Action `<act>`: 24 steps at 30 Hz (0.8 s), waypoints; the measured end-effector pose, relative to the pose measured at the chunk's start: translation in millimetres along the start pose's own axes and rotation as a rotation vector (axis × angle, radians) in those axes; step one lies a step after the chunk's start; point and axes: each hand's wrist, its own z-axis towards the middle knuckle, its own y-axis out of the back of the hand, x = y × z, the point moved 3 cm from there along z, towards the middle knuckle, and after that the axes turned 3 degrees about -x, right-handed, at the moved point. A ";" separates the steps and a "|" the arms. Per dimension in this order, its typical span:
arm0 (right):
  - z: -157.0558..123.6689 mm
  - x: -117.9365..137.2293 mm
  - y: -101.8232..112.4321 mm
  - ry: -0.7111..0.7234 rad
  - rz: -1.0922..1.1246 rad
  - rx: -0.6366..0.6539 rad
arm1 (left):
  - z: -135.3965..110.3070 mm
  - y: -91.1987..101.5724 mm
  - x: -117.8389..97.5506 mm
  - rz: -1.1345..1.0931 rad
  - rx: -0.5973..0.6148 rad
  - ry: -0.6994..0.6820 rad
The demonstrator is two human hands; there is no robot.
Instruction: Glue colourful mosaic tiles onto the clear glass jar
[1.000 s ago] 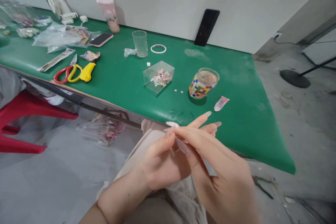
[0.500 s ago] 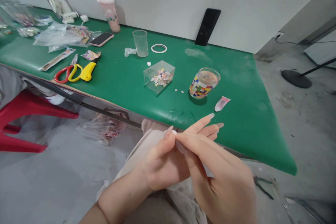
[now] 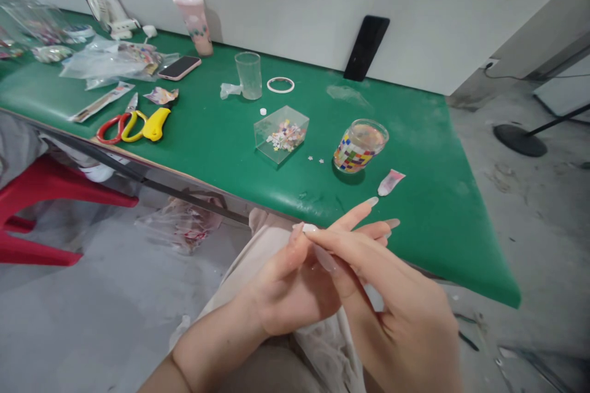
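Observation:
My left hand [image 3: 295, 285] is turned palm up over my lap, its fingers stretched toward the bench edge. My right hand [image 3: 391, 295] lies across it with bent fingers. Its index fingertip presses on the tip of my left thumb, and its thumb sits just below. Anything tiny between these fingertips is too small to make out. Beyond the hands on the green bench is a glass cup [image 3: 359, 147] covered partly with coloured mosaic squares. A small glue-like tube [image 3: 391, 182] lies beside it. Two tiny star-shaped pieces [image 3: 316, 159] lie near a clear box [image 3: 281, 135] of small colourful pieces.
Farther back stand a clear tumbler [image 3: 249, 77], a white ring [image 3: 280, 85] and a pink cup with a straw [image 3: 193, 24]. Scissors [image 3: 126, 126], a phone [image 3: 179, 67] and plastic bags [image 3: 110, 61] lie left. A black slab [image 3: 367, 48] leans on the wall. A red stool [image 3: 55, 209] stands below.
My right hand has shifted slightly right and down, its index fingertip still at my left thumb. The left thumb has tilted a little. Objects on the bench have stayed put.

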 end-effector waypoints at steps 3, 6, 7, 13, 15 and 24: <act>0.8 -0.8 1.1 -0.058 0.059 0.004 | -1.1 -0.9 -0.8 0.029 -0.005 -0.014; 2.2 -2.4 4.0 -0.078 0.116 -0.013 | -2.0 -0.7 -3.1 0.039 0.000 -0.045; 2.4 -3.3 4.9 -0.081 0.134 -0.013 | -2.3 -0.4 -3.8 0.045 -0.001 -0.047; -3.5 -8.2 3.0 -0.219 0.253 -0.018 | -4.7 -1.5 -7.8 0.114 0.041 -0.055; -8.5 -9.0 4.1 -0.275 0.304 -0.154 | -6.1 -0.6 -10.6 0.175 0.013 -0.075; -66.9 -112.5 40.5 -0.605 0.324 -0.205 | -21.2 31.7 -95.6 0.914 -0.543 -0.613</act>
